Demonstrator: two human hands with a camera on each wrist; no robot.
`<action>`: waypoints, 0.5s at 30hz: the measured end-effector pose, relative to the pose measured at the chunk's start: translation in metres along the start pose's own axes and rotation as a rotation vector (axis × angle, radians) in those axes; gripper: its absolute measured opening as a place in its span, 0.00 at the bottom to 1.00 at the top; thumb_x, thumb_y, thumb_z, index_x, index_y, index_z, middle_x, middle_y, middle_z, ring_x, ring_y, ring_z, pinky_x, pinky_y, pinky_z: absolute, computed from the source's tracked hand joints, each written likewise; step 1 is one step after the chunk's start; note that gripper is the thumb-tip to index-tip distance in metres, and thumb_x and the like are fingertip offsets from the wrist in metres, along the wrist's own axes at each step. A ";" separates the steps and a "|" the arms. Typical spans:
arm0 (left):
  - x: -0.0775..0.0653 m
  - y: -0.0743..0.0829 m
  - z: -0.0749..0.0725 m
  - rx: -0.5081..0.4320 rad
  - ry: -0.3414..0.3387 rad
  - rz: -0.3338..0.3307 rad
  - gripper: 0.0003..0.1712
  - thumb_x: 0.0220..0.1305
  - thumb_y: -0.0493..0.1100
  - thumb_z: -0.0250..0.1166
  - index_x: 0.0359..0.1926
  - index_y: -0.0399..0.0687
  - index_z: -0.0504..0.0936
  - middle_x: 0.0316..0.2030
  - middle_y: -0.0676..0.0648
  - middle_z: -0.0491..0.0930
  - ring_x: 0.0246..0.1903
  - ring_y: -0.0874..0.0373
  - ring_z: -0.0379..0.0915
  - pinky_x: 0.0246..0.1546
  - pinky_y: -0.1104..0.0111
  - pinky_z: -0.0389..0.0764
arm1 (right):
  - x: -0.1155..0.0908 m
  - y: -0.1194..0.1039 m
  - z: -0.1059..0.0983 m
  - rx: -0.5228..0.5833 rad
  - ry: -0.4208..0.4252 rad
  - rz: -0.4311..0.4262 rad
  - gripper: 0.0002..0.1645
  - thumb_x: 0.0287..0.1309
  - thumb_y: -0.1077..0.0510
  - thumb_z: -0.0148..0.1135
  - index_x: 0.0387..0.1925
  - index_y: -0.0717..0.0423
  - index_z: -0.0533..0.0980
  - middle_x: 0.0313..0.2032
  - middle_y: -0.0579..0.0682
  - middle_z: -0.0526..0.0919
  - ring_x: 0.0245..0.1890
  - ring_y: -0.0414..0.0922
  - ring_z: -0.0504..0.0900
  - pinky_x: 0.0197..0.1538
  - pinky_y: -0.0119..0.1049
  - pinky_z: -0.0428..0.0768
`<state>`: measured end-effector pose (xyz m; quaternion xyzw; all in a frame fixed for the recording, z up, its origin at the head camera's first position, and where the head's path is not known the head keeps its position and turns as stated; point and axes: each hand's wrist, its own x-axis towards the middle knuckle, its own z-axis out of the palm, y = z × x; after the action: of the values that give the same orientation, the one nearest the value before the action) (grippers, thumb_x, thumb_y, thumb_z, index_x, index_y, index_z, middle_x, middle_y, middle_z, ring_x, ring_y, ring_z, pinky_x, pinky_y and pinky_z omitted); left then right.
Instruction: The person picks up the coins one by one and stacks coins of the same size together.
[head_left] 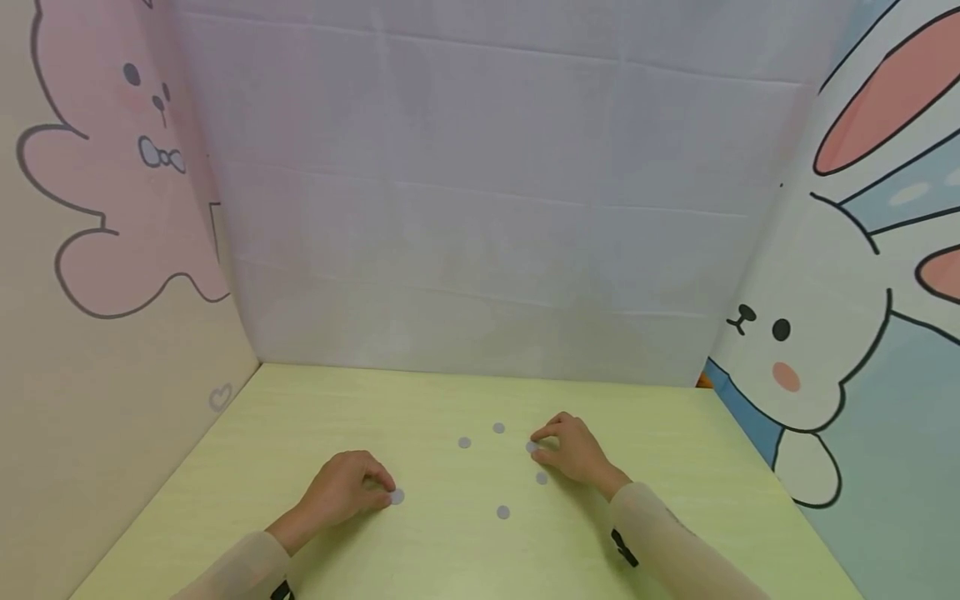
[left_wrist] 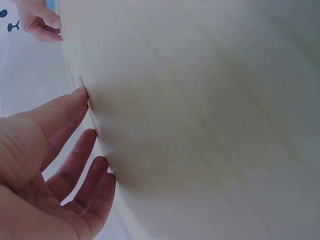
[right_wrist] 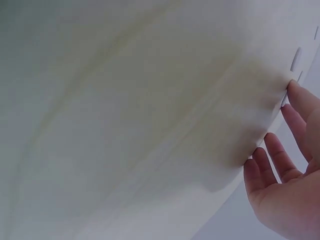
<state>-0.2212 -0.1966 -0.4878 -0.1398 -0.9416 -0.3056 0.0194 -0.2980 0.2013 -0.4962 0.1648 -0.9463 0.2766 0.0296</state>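
Observation:
At the left, my left hand [head_left: 347, 490] holds a small flat grey disc [head_left: 397, 497] by its near edge, between thumb and index finger. In the left wrist view the thumb [left_wrist: 75, 97] lies against that thin disc [left_wrist: 81, 81], while the other fingertips touch the tabletop. Farther back on the right, my right hand [head_left: 576, 448] has another grey disc [head_left: 532, 447] between thumb and index fingertips. The right wrist view shows its remaining fingers [right_wrist: 275, 155] bent with their tips on the table; the disc there is mostly hidden.
Several similar discs lie flat between the hands: two at the back [head_left: 465, 442], [head_left: 498, 427], one beside the right hand [head_left: 542, 478] and one nearer the front [head_left: 503, 512]. The pale yellow table [head_left: 337, 417] meets a white back sheet [head_left: 480, 208] and printed side walls [head_left: 825, 333].

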 end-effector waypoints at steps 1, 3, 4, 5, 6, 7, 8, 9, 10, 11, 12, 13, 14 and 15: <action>0.000 0.000 0.000 0.000 -0.001 -0.001 0.09 0.52 0.43 0.85 0.30 0.61 0.92 0.33 0.62 0.85 0.39 0.60 0.79 0.46 0.54 0.80 | 0.000 0.000 0.000 -0.002 0.000 0.002 0.13 0.63 0.55 0.78 0.48 0.51 0.90 0.48 0.52 0.81 0.52 0.54 0.77 0.58 0.56 0.78; -0.001 0.001 -0.001 0.000 -0.003 -0.002 0.09 0.52 0.42 0.85 0.30 0.61 0.92 0.33 0.62 0.85 0.39 0.60 0.79 0.47 0.54 0.80 | 0.000 0.001 0.001 -0.007 0.003 0.002 0.12 0.63 0.55 0.78 0.48 0.50 0.90 0.48 0.51 0.81 0.52 0.54 0.78 0.58 0.55 0.78; -0.001 0.001 -0.001 -0.001 -0.004 -0.002 0.09 0.52 0.42 0.85 0.30 0.61 0.92 0.33 0.62 0.85 0.39 0.60 0.79 0.47 0.54 0.80 | 0.000 0.001 0.001 -0.007 0.004 0.002 0.12 0.63 0.55 0.78 0.47 0.50 0.90 0.48 0.51 0.81 0.52 0.54 0.78 0.58 0.55 0.79; -0.001 0.001 -0.001 0.001 -0.004 -0.003 0.09 0.52 0.42 0.85 0.30 0.61 0.92 0.33 0.62 0.85 0.39 0.59 0.79 0.47 0.54 0.80 | 0.000 0.001 0.001 -0.009 0.008 -0.003 0.12 0.62 0.55 0.78 0.47 0.50 0.90 0.48 0.51 0.81 0.51 0.54 0.78 0.58 0.56 0.79; -0.001 0.002 -0.001 -0.001 -0.004 -0.003 0.09 0.52 0.42 0.85 0.30 0.61 0.92 0.33 0.62 0.85 0.39 0.59 0.79 0.47 0.54 0.80 | 0.000 0.001 0.001 -0.009 0.010 -0.005 0.12 0.62 0.55 0.78 0.47 0.50 0.90 0.48 0.51 0.81 0.51 0.54 0.78 0.58 0.56 0.79; -0.002 0.002 -0.001 0.000 -0.002 -0.003 0.09 0.52 0.42 0.85 0.30 0.60 0.92 0.33 0.62 0.85 0.39 0.59 0.79 0.47 0.54 0.80 | 0.000 0.001 0.001 -0.007 0.012 -0.008 0.12 0.62 0.55 0.78 0.46 0.50 0.90 0.48 0.51 0.81 0.51 0.54 0.78 0.58 0.56 0.79; -0.002 0.002 -0.001 0.001 -0.001 -0.002 0.09 0.52 0.42 0.85 0.30 0.60 0.92 0.33 0.62 0.85 0.39 0.59 0.79 0.47 0.54 0.80 | 0.000 0.001 0.001 -0.005 0.013 -0.012 0.11 0.62 0.55 0.78 0.46 0.51 0.90 0.48 0.51 0.81 0.51 0.55 0.78 0.58 0.56 0.79; -0.002 0.003 -0.001 0.000 0.000 -0.002 0.09 0.52 0.42 0.85 0.30 0.60 0.92 0.33 0.61 0.85 0.39 0.59 0.79 0.46 0.55 0.80 | 0.000 0.000 0.001 -0.002 0.015 -0.014 0.11 0.62 0.55 0.78 0.46 0.51 0.90 0.47 0.51 0.81 0.51 0.55 0.78 0.58 0.57 0.79; -0.002 0.003 -0.001 0.001 0.002 0.000 0.09 0.52 0.42 0.85 0.30 0.60 0.92 0.33 0.61 0.85 0.39 0.58 0.80 0.46 0.55 0.80 | 0.000 0.000 0.000 0.002 0.016 -0.015 0.11 0.62 0.55 0.78 0.46 0.51 0.90 0.47 0.51 0.81 0.51 0.55 0.79 0.58 0.57 0.79; -0.002 0.003 -0.001 0.002 0.004 0.003 0.09 0.52 0.43 0.85 0.30 0.60 0.92 0.33 0.62 0.85 0.39 0.58 0.80 0.45 0.55 0.80 | 0.000 0.000 0.000 0.006 0.017 -0.014 0.11 0.62 0.55 0.78 0.46 0.51 0.90 0.47 0.51 0.81 0.51 0.55 0.79 0.58 0.57 0.78; -0.002 0.003 -0.001 0.000 0.003 0.001 0.09 0.52 0.43 0.85 0.30 0.60 0.92 0.33 0.62 0.85 0.38 0.59 0.79 0.45 0.56 0.80 | 0.000 0.000 0.000 0.007 0.016 -0.011 0.11 0.62 0.55 0.78 0.45 0.51 0.91 0.47 0.51 0.81 0.51 0.54 0.79 0.58 0.57 0.78; -0.002 0.003 -0.001 0.002 0.003 0.000 0.09 0.52 0.43 0.85 0.30 0.60 0.92 0.33 0.62 0.85 0.38 0.59 0.79 0.45 0.56 0.80 | 0.000 -0.001 0.000 0.008 0.015 -0.010 0.11 0.62 0.55 0.78 0.45 0.51 0.91 0.47 0.51 0.81 0.51 0.54 0.79 0.58 0.57 0.78; -0.002 0.002 -0.001 0.002 0.001 -0.002 0.09 0.52 0.43 0.85 0.30 0.61 0.92 0.33 0.62 0.85 0.39 0.59 0.79 0.46 0.56 0.80 | 0.000 -0.001 -0.001 0.008 0.013 -0.007 0.11 0.62 0.55 0.78 0.46 0.51 0.91 0.47 0.51 0.81 0.51 0.54 0.79 0.59 0.56 0.78; -0.002 0.002 -0.001 0.002 0.002 0.000 0.09 0.52 0.43 0.85 0.30 0.61 0.92 0.33 0.62 0.85 0.39 0.59 0.79 0.46 0.56 0.80 | 0.000 -0.001 -0.001 0.008 0.012 -0.005 0.11 0.62 0.55 0.78 0.46 0.51 0.91 0.47 0.51 0.81 0.51 0.54 0.79 0.59 0.56 0.78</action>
<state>-0.2191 -0.1959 -0.4863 -0.1393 -0.9420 -0.3047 0.0207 -0.2976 0.2012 -0.4952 0.1656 -0.9446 0.2812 0.0353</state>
